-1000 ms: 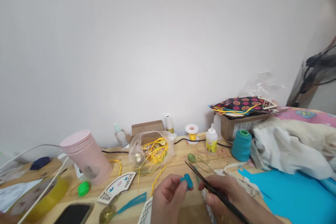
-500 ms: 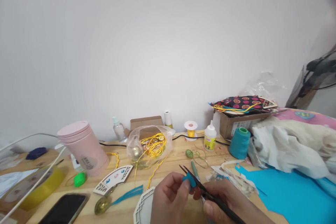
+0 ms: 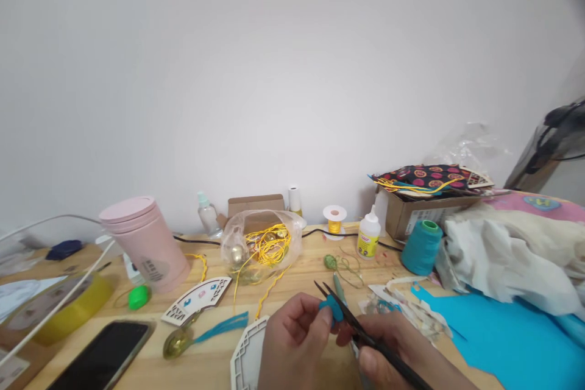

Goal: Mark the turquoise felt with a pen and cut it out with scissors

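Observation:
My left hand [image 3: 297,338] pinches a small blue piece [image 3: 336,309] with rounded edges between thumb and fingers. Black tweezers [image 3: 388,353] lie in my right hand [image 3: 388,341], whose fingers are closed round them. Their two tips stand slightly apart and reach past the blue piece, which sits against the prongs. Behind and under the hands, a slim teal-handled tool [image 3: 339,285] is partly hidden. Beside my left wrist is a pale plate with a lattice border [image 3: 244,347], partly covered by the hand.
A blue sheet [image 3: 493,329] and paper scraps [image 3: 423,311] lie at right. Behind are a glue bottle [image 3: 368,237], a teal thread cone [image 3: 421,248] and a bag of yellow cord [image 3: 262,247]. Leftward stand a pink cup [image 3: 146,244], a phone [image 3: 103,356] and a tape roll [image 3: 75,308].
The view has shifted slightly. The blue piece is turned a little in my left fingers, and the tweezers still reach across it.

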`<state>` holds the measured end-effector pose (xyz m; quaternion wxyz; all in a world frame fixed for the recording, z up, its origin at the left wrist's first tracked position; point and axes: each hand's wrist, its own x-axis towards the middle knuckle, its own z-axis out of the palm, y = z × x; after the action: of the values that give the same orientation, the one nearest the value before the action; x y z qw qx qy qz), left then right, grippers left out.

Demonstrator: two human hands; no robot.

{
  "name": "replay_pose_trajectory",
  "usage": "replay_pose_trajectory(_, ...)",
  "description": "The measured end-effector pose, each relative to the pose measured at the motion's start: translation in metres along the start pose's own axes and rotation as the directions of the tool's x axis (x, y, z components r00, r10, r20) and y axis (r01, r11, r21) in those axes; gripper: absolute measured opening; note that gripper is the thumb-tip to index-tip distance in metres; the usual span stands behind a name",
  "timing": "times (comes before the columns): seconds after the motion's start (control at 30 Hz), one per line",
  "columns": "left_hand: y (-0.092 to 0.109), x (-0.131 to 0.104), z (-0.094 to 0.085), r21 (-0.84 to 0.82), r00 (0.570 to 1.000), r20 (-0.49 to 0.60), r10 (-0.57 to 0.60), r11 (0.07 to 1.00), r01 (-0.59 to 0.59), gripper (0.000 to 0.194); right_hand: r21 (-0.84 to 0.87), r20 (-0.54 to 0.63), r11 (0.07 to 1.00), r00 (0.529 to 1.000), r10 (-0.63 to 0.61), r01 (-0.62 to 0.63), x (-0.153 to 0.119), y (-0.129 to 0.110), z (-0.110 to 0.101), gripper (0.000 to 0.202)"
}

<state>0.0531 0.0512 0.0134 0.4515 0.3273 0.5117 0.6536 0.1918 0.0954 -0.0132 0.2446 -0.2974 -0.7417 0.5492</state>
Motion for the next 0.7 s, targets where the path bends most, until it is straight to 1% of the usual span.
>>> replay_pose_trajectory(0.1, 0.000, -0.001, 0.001, -0.032, 0.999, 0.036, -0.028, 0.999, 0.029, 0.016, -0.009, 0.013, 0.999, 0.999, -0.040, 0.040, 0.001, -0.002, -0.001, 0.065)
replay_pose_trajectory(0.17, 0.000, -0.002, 0.002, -0.053, 0.998, 0.053, -0.040, 0.998, 0.043, 0.017, -0.009, 0.003, 0.999, 0.999, -0.038, 0.038, 0.001, -0.001, -0.001, 0.065)
replay_pose_trajectory(0.3, -0.001, -0.002, 0.001, -0.075, 0.998, 0.051, -0.043, 0.996, 0.046, 0.017, 0.006, -0.023, 1.000, 1.000, -0.015, 0.015, 0.000, 0.001, 0.000, 0.066)
replay_pose_trajectory(0.47, -0.003, 0.000, -0.001, -0.063, 0.997, 0.056, -0.058, 0.996, 0.061, 0.017, -0.026, -0.030, 1.000, 0.999, -0.016, 0.015, 0.001, 0.002, 0.002, 0.068)
replay_pose_trajectory(0.57, -0.005, 0.002, -0.004, -0.081, 0.993, 0.097, -0.074, 0.993, 0.082, 0.019, -0.027, -0.021, 1.000, 1.000, -0.004, 0.004, 0.004, -0.001, 0.001, 0.069)
replay_pose_trajectory(0.7, -0.008, 0.004, -0.007, -0.093, 0.980, 0.177, -0.096, 0.989, 0.114, 0.021, 0.020, 0.027, 1.000, 1.000, 0.001, -0.002, 0.003, -0.009, 0.001, 0.064)
